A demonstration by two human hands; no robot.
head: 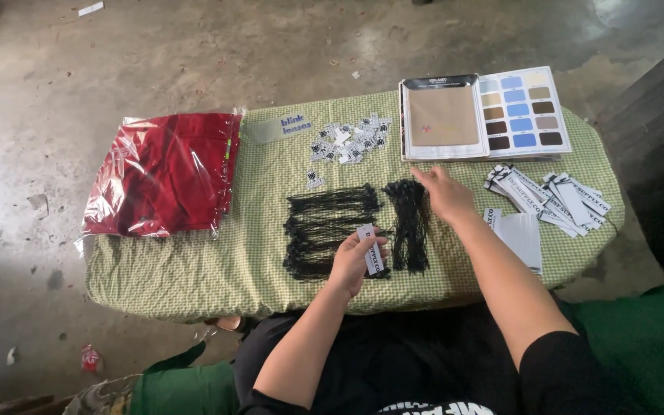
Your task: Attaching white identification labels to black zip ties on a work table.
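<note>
Holding one white tag [373, 250] near the desk's [194, 269] front edge, left hand [353, 261]; right hand [446, 192] released, fingers spread, touching one of two black string bundles [409, 223].

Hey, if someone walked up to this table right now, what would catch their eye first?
Probably the red garment in clear plastic at the table's left end, bright against the green checked tablecloth. Next, the open colour swatch book at the far right, and the black string bundles in the middle. There the left hand holds a white paper tag, while the right hand reaches over the strings.
</note>
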